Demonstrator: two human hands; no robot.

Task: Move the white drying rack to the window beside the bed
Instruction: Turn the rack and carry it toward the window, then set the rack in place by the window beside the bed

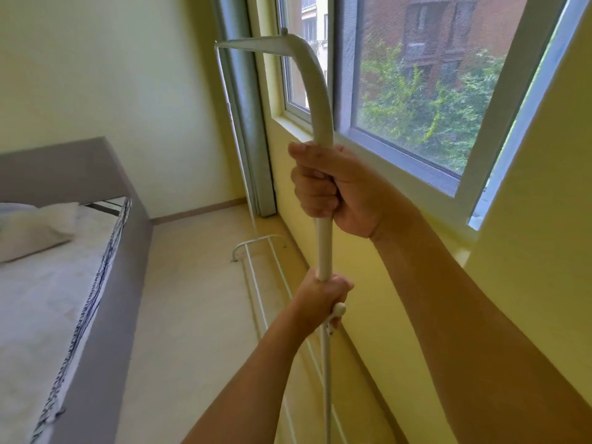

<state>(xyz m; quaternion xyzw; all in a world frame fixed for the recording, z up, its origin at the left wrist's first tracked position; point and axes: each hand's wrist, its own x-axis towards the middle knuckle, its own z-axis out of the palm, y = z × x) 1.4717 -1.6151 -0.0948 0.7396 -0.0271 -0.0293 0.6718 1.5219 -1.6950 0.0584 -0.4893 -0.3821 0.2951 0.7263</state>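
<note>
The white drying rack (pixel 323 100) stands upright along the wall under the window (pixel 413 91). Its near post rises in front of me and curves into a top bar running away toward the far corner. My right hand (pixel 330 187) is closed around the post at about sill height. My left hand (pixel 323 298) grips the same post lower down, just above a small white knob. The rack's low foot rails (pixel 256 251) lie on the floor along the wall. The bed (pixel 64 267) sits to the left.
A strip of light floor (pixel 192 315) separates the bed's grey frame from the wall. A grey-green curtain (pixel 250 123) hangs in the far corner beside the window. A pillow (pixel 35 232) lies on the mattress.
</note>
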